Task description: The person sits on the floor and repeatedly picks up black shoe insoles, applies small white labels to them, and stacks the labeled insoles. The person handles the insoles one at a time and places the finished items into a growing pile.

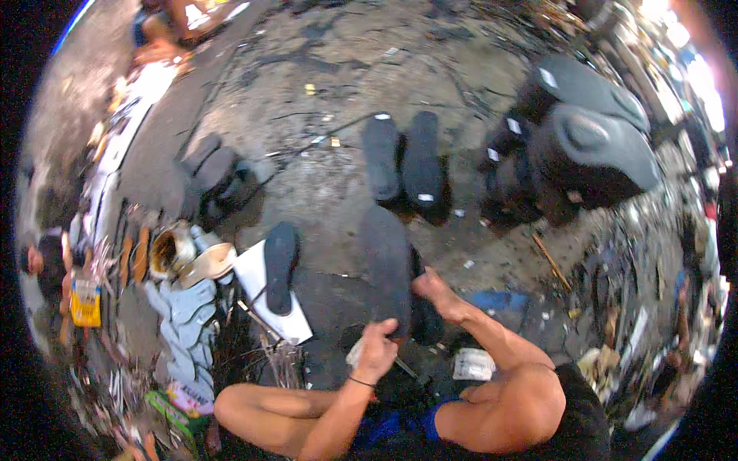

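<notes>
My left hand [377, 346] is closed around a thin stick-like tool [407, 369] and a small white piece; a dark band circles its wrist. My right hand [434, 288] grips the edge of a long black shoe sole [387, 257] that lies on the dark ground in front of me. The two hands are close together, the left one nearer to me. My bare knee [238, 407] shows at the lower left.
Two black soles [403, 161] lie side by side farther out. Another black sole [280, 265] rests on a white sheet [288, 323]. Black shoes [592, 138] sit at the right, dark shoes [215, 173] at the left. Nearby are a tin can [171, 250], grey-blue cloth [184, 323] and a white packet [473, 363].
</notes>
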`<state>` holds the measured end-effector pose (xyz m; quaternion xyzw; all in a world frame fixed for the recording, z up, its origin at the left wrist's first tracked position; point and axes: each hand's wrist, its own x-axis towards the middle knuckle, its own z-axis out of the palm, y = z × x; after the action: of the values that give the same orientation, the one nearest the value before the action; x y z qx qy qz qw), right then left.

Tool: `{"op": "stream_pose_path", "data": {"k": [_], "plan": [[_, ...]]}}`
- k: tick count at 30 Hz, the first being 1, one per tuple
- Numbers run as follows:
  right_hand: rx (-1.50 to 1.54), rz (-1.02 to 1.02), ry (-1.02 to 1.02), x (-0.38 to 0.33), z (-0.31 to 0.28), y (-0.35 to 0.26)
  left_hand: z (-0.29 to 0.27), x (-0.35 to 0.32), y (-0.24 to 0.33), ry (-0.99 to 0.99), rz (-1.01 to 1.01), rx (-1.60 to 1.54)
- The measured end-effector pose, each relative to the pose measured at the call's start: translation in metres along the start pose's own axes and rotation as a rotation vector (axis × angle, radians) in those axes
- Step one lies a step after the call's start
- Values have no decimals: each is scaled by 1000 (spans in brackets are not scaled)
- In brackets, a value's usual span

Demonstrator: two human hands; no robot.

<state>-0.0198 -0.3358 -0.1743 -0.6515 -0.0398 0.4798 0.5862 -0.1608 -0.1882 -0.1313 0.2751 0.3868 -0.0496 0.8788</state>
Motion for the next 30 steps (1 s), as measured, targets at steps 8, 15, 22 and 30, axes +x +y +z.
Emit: {"op": "stream_pose_path", "data": {"k": [8, 15, 22, 30], "plan": [[-1246, -288, 467, -39, -106, -22, 27, 45, -75, -109, 153, 854], [-575, -519, 460, -79, -94, 10, 70, 68, -44, -64, 296, 668], [-543, -519, 861, -211, -90, 68, 28, 24, -81, -372, 925, 1450], [-1046, 628, 872, -382, -71, 247, 39, 16, -101, -71, 862, 1868]]}}
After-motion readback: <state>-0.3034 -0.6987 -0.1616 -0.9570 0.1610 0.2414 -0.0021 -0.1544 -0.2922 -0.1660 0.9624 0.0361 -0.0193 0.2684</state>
